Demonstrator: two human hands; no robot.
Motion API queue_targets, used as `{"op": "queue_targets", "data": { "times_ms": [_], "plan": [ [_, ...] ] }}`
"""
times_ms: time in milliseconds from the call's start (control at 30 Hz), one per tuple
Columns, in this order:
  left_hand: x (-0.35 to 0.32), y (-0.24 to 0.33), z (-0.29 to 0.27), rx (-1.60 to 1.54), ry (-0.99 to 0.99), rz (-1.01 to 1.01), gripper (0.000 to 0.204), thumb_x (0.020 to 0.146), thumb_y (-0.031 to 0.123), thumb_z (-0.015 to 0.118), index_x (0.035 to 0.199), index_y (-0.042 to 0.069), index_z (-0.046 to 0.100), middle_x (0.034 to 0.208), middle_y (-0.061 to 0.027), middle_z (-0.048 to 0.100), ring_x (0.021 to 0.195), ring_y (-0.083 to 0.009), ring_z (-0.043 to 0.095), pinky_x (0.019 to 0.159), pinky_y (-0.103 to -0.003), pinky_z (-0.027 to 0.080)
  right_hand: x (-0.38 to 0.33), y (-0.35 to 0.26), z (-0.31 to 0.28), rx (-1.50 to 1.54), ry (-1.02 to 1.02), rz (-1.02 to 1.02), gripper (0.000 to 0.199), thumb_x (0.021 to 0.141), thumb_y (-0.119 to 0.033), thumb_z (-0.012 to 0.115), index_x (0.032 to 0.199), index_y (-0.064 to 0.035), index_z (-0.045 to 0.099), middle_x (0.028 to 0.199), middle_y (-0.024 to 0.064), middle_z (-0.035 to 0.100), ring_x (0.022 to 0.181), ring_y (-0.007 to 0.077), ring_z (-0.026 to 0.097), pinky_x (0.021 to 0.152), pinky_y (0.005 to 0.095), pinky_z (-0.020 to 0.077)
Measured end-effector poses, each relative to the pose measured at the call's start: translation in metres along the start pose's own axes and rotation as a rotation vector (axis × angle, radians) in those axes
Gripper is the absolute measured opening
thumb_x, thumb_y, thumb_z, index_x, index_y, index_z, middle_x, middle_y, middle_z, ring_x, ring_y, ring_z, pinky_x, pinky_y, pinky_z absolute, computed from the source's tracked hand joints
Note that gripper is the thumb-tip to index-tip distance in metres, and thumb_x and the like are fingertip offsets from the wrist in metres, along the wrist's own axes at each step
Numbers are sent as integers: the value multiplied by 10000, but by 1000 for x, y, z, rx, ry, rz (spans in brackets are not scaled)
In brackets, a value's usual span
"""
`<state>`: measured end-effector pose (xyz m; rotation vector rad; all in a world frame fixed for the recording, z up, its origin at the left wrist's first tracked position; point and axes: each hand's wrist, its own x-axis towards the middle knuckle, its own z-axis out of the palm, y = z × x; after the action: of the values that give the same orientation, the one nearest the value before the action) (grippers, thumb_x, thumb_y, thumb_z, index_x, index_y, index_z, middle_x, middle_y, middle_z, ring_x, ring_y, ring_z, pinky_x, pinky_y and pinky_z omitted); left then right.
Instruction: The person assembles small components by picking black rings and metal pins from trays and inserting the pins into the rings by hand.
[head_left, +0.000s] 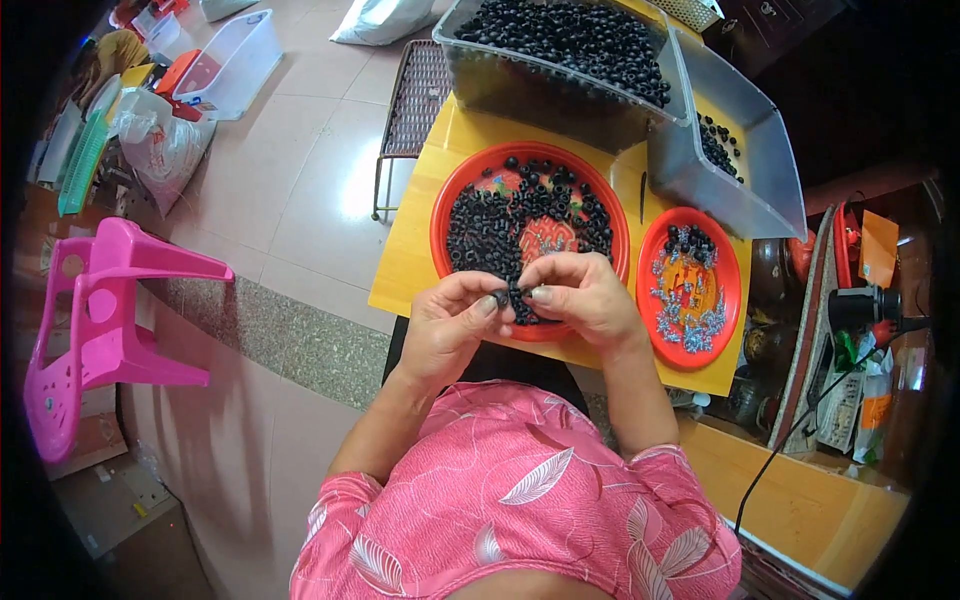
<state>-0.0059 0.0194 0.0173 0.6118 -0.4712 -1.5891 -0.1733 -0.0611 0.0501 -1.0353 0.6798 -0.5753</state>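
Pink leaf-print shirt [490, 490] is right up front, w/ two bare hands meeting just past it. L hand [447, 325] has thumb & forefinger in a narrow pinch on a small black pc [502, 298]. R hand [588, 303] is pinched narrow too, dark bit at its tips; can't tell if it's the same pc or another. Both are over the near side of a round red tray [520, 149] w/ lots of black beads [475, 225]. To its R, a smaller red dish [734, 295] has more beads plus silvery-blue bits [703, 333]. Both sit on a yellow table [408, 275], clear bins [765, 205] behind. Pink stool [118, 350] stands off L.
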Motion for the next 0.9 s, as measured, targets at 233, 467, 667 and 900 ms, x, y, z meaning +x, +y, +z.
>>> {"op": "queue_targets", "data": {
  "times_ms": [233, 467, 667, 900],
  "plan": [
    [1, -5, 4, 24, -10, 26, 191, 839, 70, 552, 1014, -6, 543, 825, -100, 615, 708, -158, 603, 654, -273, 514, -19, 3, 27, -115, 88, -155, 165, 782, 15, 588, 942, 43, 617, 874, 73, 607, 795, 113, 580, 712, 214, 472],
    [-1, -11, 4, 30, -22, 21, 198, 836, 58, 547, 1014, -26, 525, 859, -125, 600, 748, -174, 596, 687, -281, 504, -22, 6, 27, -56, 159, -213, 120, 780, 25, 587, 895, 41, 617, 799, 68, 606, 716, 109, 585, 658, 218, 482],
    [-2, -13, 7, 38, -13, 53, 195, 831, 44, 559, 1017, -6, 535, 871, -95, 613, 759, -146, 606, 680, -269, 526, -27, 0, 19, 176, 144, -45, 103, 779, -13, 606, 877, 17, 594, 692, 55, 591, 560, 86, 541, 475, 181, 421],
    [-2, -13, 6, 140, -56, 127, 188, 809, 44, 596, 986, -11, 567, 894, -58, 585, 804, -121, 576, 731, -235, 481, -25, 3, 24, 107, 168, -58, 101, 796, -60, 615, 870, 4, 588, 683, 22, 571, 560, 59, 518, 474, 165, 407]
  ]
}}
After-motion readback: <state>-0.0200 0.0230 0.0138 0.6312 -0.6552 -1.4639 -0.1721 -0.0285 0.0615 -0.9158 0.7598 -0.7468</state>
